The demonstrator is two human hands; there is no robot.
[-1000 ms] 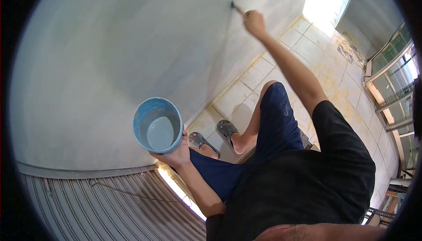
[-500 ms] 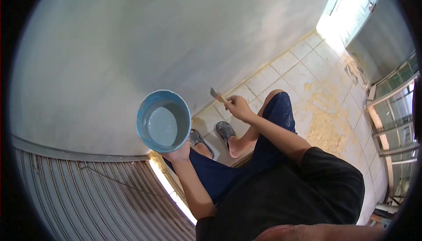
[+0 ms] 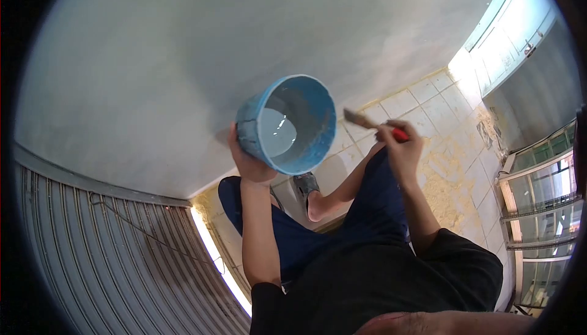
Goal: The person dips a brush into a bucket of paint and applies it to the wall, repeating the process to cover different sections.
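Observation:
A blue bucket (image 3: 247,128) with pale liquid (image 3: 278,132) in its bottom is tilted toward the right in front of the wall. Under and behind its left side, my left hand (image 3: 251,161) grips it, with some fingers hidden by the bucket. To the right, my right hand (image 3: 402,145) is closed round the red handle of a paintbrush (image 3: 361,119). The dark bristles point up and left toward the bucket, apart from its rim.
A plain grey wall (image 3: 140,72) rises ahead. Ribbed metal shutter (image 3: 104,243) lies at lower left. Yellowish stains mark the tiled floor (image 3: 422,121) at right, below a light blue door (image 3: 510,35). A glazed metal frame (image 3: 544,213) stands at far right.
The bucket and my left hand have moved up and right, and the bucket tilts more. My right hand has shifted right with the brush, whose red handle now shows.

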